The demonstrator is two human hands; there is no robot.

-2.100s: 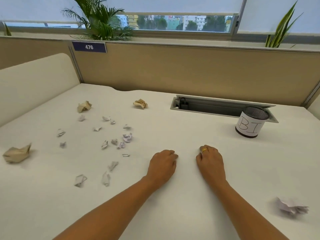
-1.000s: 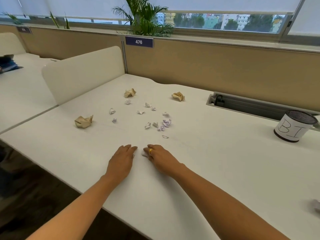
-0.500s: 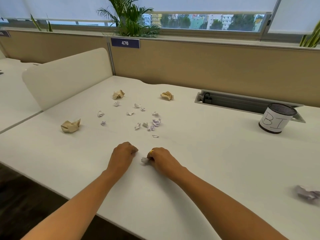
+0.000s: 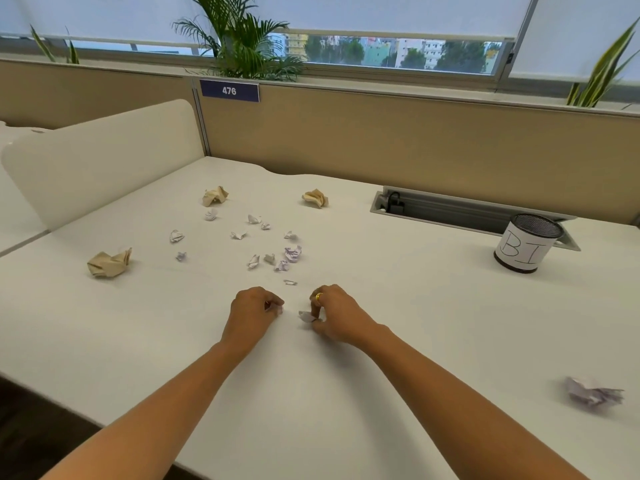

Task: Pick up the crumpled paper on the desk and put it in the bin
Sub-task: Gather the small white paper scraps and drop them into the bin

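Several small crumpled white paper scraps (image 4: 258, 244) lie scattered on the white desk (image 4: 415, 323), with three larger tan paper balls (image 4: 109, 263) among them. My right hand (image 4: 337, 315) pinches a small white scrap (image 4: 306, 316) at desk level. My left hand (image 4: 254, 311) is curled closed beside it, a sliver of white paper (image 4: 279, 309) showing at its fingertips. The bin (image 4: 528, 242), a black mesh cup wrapped in a white label, stands at the far right.
A larger white paper wad (image 4: 592, 394) lies near the desk's right front. A cable tray slot (image 4: 450, 209) is cut into the desk behind the bin. A cream divider (image 4: 100, 157) bounds the left side, a tan partition the back.
The view has swung back rightwards. Both hands went from flat on the desk to curled; the right hand has pinched up a small scrap, and the left has closed on another.
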